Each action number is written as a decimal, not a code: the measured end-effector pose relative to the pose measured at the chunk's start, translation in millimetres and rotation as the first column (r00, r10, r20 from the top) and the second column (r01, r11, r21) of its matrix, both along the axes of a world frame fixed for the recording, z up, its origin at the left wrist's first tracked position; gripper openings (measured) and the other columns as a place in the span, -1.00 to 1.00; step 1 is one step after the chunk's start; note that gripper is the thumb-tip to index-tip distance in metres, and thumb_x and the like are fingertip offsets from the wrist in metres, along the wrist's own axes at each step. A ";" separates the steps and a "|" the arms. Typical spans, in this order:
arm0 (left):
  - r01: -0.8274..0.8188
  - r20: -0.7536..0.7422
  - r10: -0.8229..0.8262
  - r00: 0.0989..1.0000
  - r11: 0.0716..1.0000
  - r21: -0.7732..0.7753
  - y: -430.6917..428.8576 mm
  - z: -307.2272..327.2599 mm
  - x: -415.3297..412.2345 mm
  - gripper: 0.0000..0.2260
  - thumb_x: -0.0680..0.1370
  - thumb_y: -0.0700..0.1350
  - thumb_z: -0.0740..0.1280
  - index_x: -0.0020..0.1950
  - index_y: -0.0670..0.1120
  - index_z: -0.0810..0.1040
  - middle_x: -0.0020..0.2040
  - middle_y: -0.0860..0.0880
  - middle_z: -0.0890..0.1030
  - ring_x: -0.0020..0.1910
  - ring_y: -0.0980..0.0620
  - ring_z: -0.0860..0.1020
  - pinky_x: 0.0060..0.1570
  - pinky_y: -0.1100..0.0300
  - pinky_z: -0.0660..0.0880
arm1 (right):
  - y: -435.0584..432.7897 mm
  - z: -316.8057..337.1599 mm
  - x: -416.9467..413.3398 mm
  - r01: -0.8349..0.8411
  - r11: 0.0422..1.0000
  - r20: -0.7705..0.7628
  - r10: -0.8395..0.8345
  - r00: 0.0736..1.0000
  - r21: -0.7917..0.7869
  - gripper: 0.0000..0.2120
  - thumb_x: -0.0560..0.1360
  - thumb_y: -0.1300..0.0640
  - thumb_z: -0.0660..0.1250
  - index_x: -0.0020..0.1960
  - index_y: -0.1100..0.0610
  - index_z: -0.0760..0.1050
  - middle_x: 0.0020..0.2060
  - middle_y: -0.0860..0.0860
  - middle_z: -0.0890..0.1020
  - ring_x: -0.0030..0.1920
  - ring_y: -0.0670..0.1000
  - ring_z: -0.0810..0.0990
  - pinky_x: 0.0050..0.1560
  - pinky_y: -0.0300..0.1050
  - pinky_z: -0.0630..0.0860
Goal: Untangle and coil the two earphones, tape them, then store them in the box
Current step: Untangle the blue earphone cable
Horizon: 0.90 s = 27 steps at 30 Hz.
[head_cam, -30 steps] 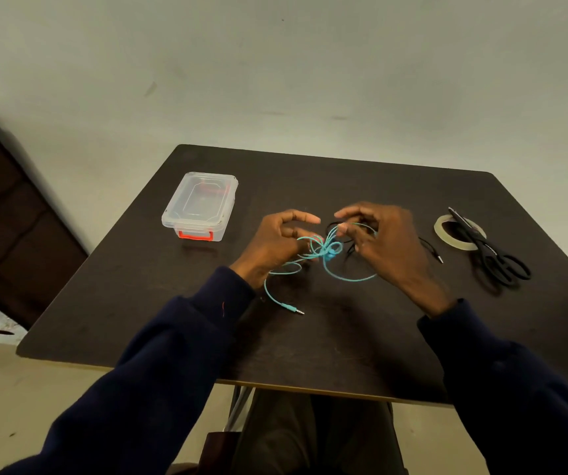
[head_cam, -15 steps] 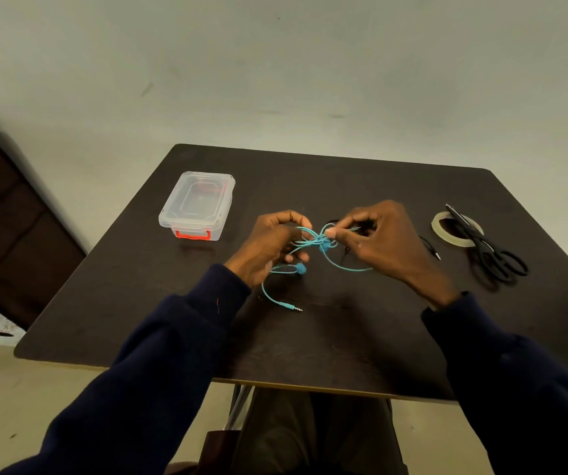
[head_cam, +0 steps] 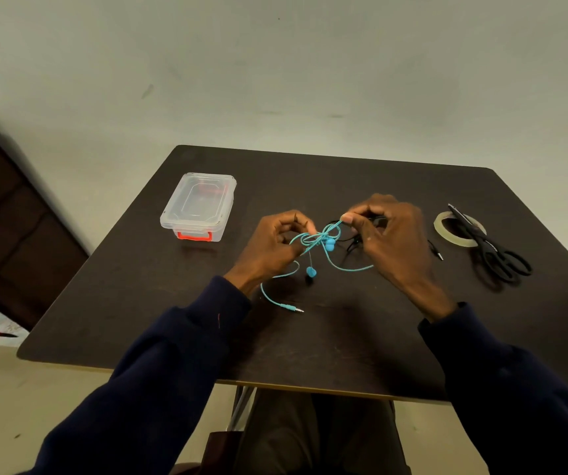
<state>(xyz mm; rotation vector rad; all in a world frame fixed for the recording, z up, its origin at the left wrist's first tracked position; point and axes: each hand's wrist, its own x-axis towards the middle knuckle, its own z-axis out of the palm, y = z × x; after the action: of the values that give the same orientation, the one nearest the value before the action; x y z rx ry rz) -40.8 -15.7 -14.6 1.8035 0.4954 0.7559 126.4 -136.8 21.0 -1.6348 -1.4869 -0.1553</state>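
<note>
A turquoise earphone point(head_cam: 320, 243) is knotted in loops between my hands above the dark table point(head_cam: 310, 337). My left hand point(head_cam: 272, 246) pinches its cable at the left of the knot. My right hand point(head_cam: 390, 241) pinches a loop at the top right. One earbud hangs down near the table and the turquoise plug point(head_cam: 291, 307) lies on it. A black earphone point(head_cam: 354, 240) lies tangled under my right hand, its plug point(head_cam: 436, 252) sticking out to the right. The clear box point(head_cam: 198, 205) with a red latch stands closed at the left.
A roll of clear tape point(head_cam: 459, 229) lies at the right with black scissors point(head_cam: 495, 255) resting across it. A dark wooden cabinet point(head_cam: 8, 217) stands left of the table. My knees show below the table's front edge.
Both hands have lifted the turquoise knot slightly and pulled it tighter. One earbud has dropped free and hangs below the knot. My right hand moved up to a higher loop.
</note>
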 end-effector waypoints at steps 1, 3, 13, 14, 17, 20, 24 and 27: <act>-0.043 -0.028 0.043 0.999 0.999 0.012 2.0 -2.7 1.1 -0.89 0.52 -0.30 0.46 -0.08 -0.11 0.60 -0.06 -0.17 0.68 -0.05 -0.09 0.67 -0.01 0.15 0.62 | -0.3 -0.2 -1.6 -0.015 1.000 -0.003 0.015 1.000 0.006 -0.93 0.55 0.12 0.45 -0.04 0.11 0.69 -0.20 -0.12 0.65 -0.16 -0.10 0.61 -0.15 -0.19 0.55; -0.116 -0.078 0.120 0.990 0.992 0.044 4.3 -7.7 5.0 -0.84 0.51 -0.30 0.46 -0.12 -0.07 0.58 -0.12 -0.08 0.68 -0.09 -0.01 0.68 -0.06 0.22 0.60 | -0.3 -0.7 -6.3 -0.066 0.998 -0.076 0.066 0.995 0.003 -0.94 0.56 0.15 0.44 -0.06 0.13 0.68 -0.20 -0.10 0.64 -0.18 -0.10 0.62 -0.16 -0.25 0.53; -0.028 0.041 0.042 0.998 0.956 -0.292 -2.8 0.7 3.8 -0.86 0.49 -0.32 0.48 0.03 -0.27 0.63 -0.01 -0.29 0.70 -0.07 -0.13 0.69 -0.04 0.09 0.64 | 7.0 5.2 6.0 -0.158 0.984 -0.451 0.103 0.887 -0.085 -0.87 0.59 0.17 0.40 -0.09 0.20 0.66 -0.30 0.04 0.71 -0.35 -0.06 0.66 -0.33 -0.21 0.58; -0.005 0.044 0.021 0.999 0.940 -0.342 -5.1 1.6 3.7 -0.85 0.49 -0.32 0.47 0.04 -0.27 0.64 0.00 -0.28 0.70 -0.07 -0.12 0.68 -0.01 0.07 0.64 | 8.3 3.0 5.8 -0.161 0.983 -0.465 0.101 0.880 -0.091 -0.86 0.58 0.17 0.41 -0.09 0.22 0.66 -0.29 0.07 0.72 -0.36 0.00 0.67 -0.34 -0.14 0.62; 0.034 0.057 -0.008 0.998 0.881 -0.472 -8.8 5.6 4.2 -0.83 0.50 -0.33 0.44 0.09 -0.28 0.63 0.01 -0.27 0.69 -0.04 -0.14 0.68 0.02 0.05 0.65 | 10.4 -2.8 4.2 -0.194 0.979 -0.563 0.125 0.817 -0.064 -0.85 0.58 0.22 0.40 -0.08 0.31 0.65 -0.26 0.14 0.73 -0.33 0.08 0.70 -0.31 -0.09 0.66; 0.079 0.024 -0.079 0.997 0.833 -0.547 -8.3 8.4 2.9 -0.81 0.55 -0.32 0.40 0.16 -0.25 0.62 0.07 -0.27 0.69 0.04 -0.17 0.68 0.07 0.01 0.66 | 10.6 -5.7 3.9 -0.231 0.967 -0.567 0.132 0.813 -0.106 -0.83 0.60 0.24 0.38 -0.04 0.36 0.63 -0.21 0.17 0.74 -0.24 0.14 0.74 -0.22 -0.12 0.69; 0.212 0.087 -0.212 0.973 0.690 -0.692 -8.1 10.2 -0.2 -0.57 0.46 -0.29 0.41 0.33 -0.19 0.53 0.15 -0.29 0.67 0.09 -0.20 0.68 0.15 -0.06 0.61 | 7.8 -5.4 6.4 -0.227 0.970 -0.551 0.141 0.823 -0.090 -0.87 0.58 0.28 0.39 -0.01 0.37 0.62 -0.19 0.16 0.74 -0.20 0.11 0.75 -0.16 -0.12 0.69; 0.283 0.168 -0.237 0.957 0.628 -0.725 -9.6 9.2 -2.1 -0.51 0.44 -0.30 0.41 0.37 -0.15 0.49 0.14 -0.29 0.66 0.05 -0.20 0.69 0.13 -0.06 0.62 | 4.3 -5.1 6.8 -0.221 0.970 -0.512 0.139 0.848 -0.103 -0.88 0.53 0.27 0.46 0.03 0.31 0.65 -0.16 0.09 0.75 -0.16 0.02 0.76 -0.15 -0.21 0.67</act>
<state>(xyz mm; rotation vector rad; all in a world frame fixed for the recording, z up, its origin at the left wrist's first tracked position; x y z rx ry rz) -42.8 -25.3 -5.4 1.0284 0.4066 0.3087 133.1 -132.5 15.8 -1.4938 -1.2527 0.4775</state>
